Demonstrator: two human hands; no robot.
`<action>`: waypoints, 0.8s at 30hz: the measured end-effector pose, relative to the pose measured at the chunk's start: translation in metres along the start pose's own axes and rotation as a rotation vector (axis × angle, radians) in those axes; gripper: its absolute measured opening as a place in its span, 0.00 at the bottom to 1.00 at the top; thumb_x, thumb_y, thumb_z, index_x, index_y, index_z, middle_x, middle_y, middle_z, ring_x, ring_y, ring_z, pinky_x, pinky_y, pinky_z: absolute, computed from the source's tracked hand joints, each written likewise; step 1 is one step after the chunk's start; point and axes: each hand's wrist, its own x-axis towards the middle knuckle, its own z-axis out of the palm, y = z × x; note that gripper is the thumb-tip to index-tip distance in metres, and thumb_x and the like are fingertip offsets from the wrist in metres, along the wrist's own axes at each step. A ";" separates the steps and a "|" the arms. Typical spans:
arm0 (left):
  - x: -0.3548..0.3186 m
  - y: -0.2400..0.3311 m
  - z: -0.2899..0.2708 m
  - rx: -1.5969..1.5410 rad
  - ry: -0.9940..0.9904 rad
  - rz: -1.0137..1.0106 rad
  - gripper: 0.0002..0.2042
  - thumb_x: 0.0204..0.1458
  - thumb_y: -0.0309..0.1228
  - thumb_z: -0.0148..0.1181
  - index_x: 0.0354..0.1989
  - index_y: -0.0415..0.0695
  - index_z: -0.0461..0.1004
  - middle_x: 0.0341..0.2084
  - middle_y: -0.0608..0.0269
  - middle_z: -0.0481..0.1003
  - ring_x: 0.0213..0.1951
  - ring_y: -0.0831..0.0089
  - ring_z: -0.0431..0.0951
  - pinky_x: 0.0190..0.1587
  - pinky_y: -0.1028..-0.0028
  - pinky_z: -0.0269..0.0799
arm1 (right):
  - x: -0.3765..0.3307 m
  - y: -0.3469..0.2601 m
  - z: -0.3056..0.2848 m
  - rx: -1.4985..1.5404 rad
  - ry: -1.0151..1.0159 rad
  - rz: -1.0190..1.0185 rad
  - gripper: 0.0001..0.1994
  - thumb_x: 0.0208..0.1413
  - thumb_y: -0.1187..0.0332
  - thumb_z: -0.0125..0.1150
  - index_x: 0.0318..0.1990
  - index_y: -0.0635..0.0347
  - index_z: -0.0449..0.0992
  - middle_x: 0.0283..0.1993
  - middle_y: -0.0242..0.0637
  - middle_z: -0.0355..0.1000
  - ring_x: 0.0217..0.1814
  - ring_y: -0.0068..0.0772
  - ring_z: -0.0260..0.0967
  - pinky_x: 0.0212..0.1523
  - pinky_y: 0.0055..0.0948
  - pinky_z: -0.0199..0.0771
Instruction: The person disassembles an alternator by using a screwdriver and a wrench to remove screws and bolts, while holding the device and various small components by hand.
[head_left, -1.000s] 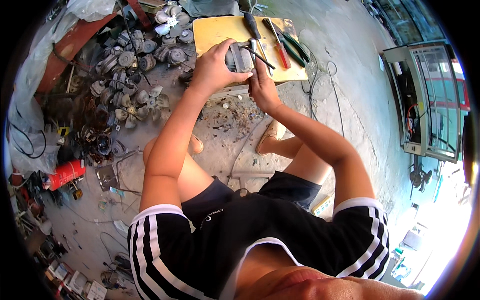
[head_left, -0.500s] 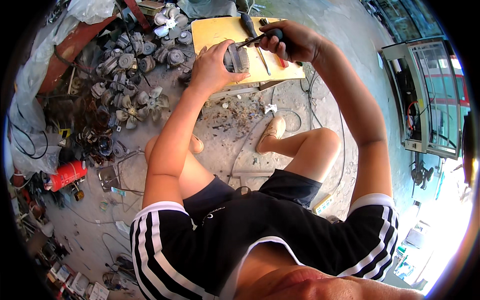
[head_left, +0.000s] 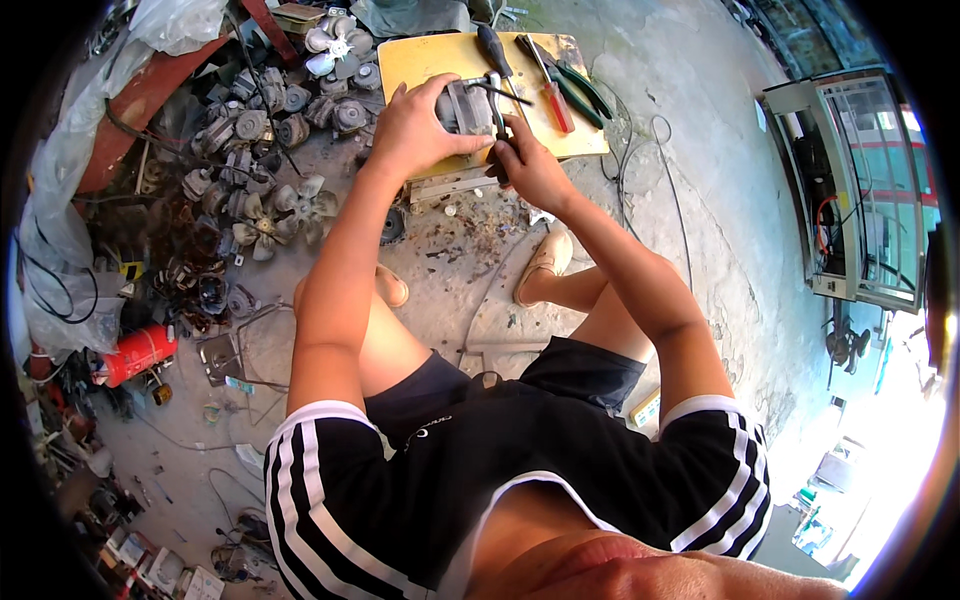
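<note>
A person sits low on a concrete floor, seen from above their own head. The left hand [head_left: 415, 130] is wrapped over a small grey metal motor housing [head_left: 462, 108], pressing it down on a yellow wooden board [head_left: 420, 55], near the board's front edge. The right hand [head_left: 530, 165] is closed around the dark handle of a hammer [head_left: 494, 92], whose metal head sits right at the housing's right side; whether it touches cannot be told.

Along the board's right side lie a red-handled screwdriver [head_left: 553, 98] and green-handled pliers [head_left: 580, 90], with a black-handled tool [head_left: 494, 48] at the far edge.

Left of the board, a heap of old fan motors and pale fan blades [head_left: 265, 130] covers the floor. A red cylinder [head_left: 135, 355] lies further left. At right stands a glass-fronted cabinet [head_left: 860, 190].

Risks, as a judgement: the left fingers lie very close to the hammer head, so a glancing blow could strike them. The housing is steadied by hand alone, so it could skid off the board's front edge.
</note>
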 end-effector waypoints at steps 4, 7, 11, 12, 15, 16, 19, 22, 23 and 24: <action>0.012 -0.003 -0.015 -0.204 -0.165 -0.129 0.42 0.28 0.52 0.75 0.55 0.43 0.70 0.40 0.53 0.77 0.39 0.70 0.77 0.44 0.71 0.72 | -0.002 -0.013 -0.001 0.268 0.051 0.045 0.16 0.65 0.67 0.43 0.57 0.61 0.59 0.36 0.42 0.71 0.35 0.32 0.75 0.32 0.29 0.79; 0.014 -0.004 -0.018 -0.290 -0.181 -0.130 0.43 0.30 0.51 0.74 0.55 0.38 0.69 0.40 0.55 0.78 0.40 0.72 0.77 0.45 0.72 0.71 | 0.001 -0.016 0.005 0.177 0.131 0.024 0.16 0.65 0.67 0.43 0.58 0.62 0.59 0.35 0.35 0.67 0.35 0.25 0.70 0.33 0.26 0.75; 0.015 -0.007 -0.016 -0.480 -0.249 -0.145 0.39 0.36 0.50 0.72 0.54 0.34 0.69 0.42 0.56 0.77 0.43 0.73 0.76 0.49 0.73 0.69 | 0.002 -0.001 0.021 0.126 0.323 -0.117 0.15 0.61 0.72 0.44 0.54 0.65 0.62 0.36 0.50 0.70 0.41 0.46 0.71 0.45 0.39 0.68; 0.017 -0.009 -0.016 -0.452 -0.227 -0.148 0.39 0.37 0.50 0.72 0.54 0.34 0.70 0.42 0.57 0.77 0.44 0.73 0.75 0.49 0.74 0.69 | 0.001 0.005 0.029 0.153 0.360 -0.107 0.15 0.61 0.72 0.44 0.55 0.65 0.62 0.36 0.50 0.70 0.40 0.45 0.71 0.45 0.39 0.69; 0.028 -0.031 -0.013 -0.439 -0.159 -0.107 0.34 0.42 0.50 0.68 0.52 0.35 0.72 0.44 0.57 0.76 0.45 0.75 0.74 0.50 0.75 0.67 | -0.006 0.018 0.043 0.266 0.391 -0.018 0.19 0.62 0.71 0.43 0.60 0.62 0.60 0.37 0.48 0.69 0.38 0.43 0.68 0.43 0.38 0.68; 0.030 -0.037 -0.012 -0.489 -0.161 -0.156 0.33 0.43 0.51 0.67 0.50 0.36 0.74 0.43 0.57 0.77 0.44 0.74 0.75 0.49 0.75 0.67 | -0.011 0.022 0.040 0.270 0.400 -0.007 0.19 0.63 0.70 0.43 0.61 0.61 0.59 0.37 0.48 0.69 0.38 0.42 0.68 0.43 0.38 0.68; 0.035 -0.037 -0.013 -0.588 -0.170 -0.271 0.28 0.49 0.52 0.62 0.46 0.38 0.77 0.40 0.58 0.78 0.41 0.74 0.76 0.47 0.76 0.68 | -0.025 0.029 0.029 0.213 0.438 -0.015 0.21 0.64 0.68 0.42 0.64 0.56 0.58 0.38 0.46 0.69 0.40 0.40 0.68 0.45 0.35 0.68; 0.037 -0.042 -0.010 -0.578 -0.094 -0.250 0.26 0.50 0.51 0.62 0.45 0.38 0.77 0.38 0.61 0.78 0.38 0.75 0.75 0.44 0.76 0.68 | -0.044 0.004 0.019 0.228 0.358 0.012 0.21 0.63 0.69 0.42 0.64 0.57 0.59 0.41 0.47 0.70 0.43 0.43 0.69 0.48 0.36 0.67; 0.037 -0.036 -0.007 -0.589 -0.080 -0.261 0.27 0.51 0.55 0.59 0.43 0.39 0.77 0.35 0.63 0.77 0.35 0.75 0.74 0.41 0.75 0.68 | -0.047 0.002 0.018 0.215 0.355 -0.027 0.21 0.64 0.70 0.42 0.64 0.58 0.59 0.37 0.40 0.67 0.39 0.35 0.64 0.43 0.30 0.65; 0.039 -0.038 -0.004 -0.562 -0.077 -0.257 0.28 0.51 0.56 0.58 0.43 0.39 0.77 0.34 0.63 0.77 0.35 0.75 0.73 0.41 0.75 0.68 | -0.048 0.001 0.017 0.203 0.352 -0.067 0.20 0.65 0.70 0.42 0.64 0.58 0.60 0.34 0.33 0.63 0.35 0.26 0.60 0.38 0.25 0.63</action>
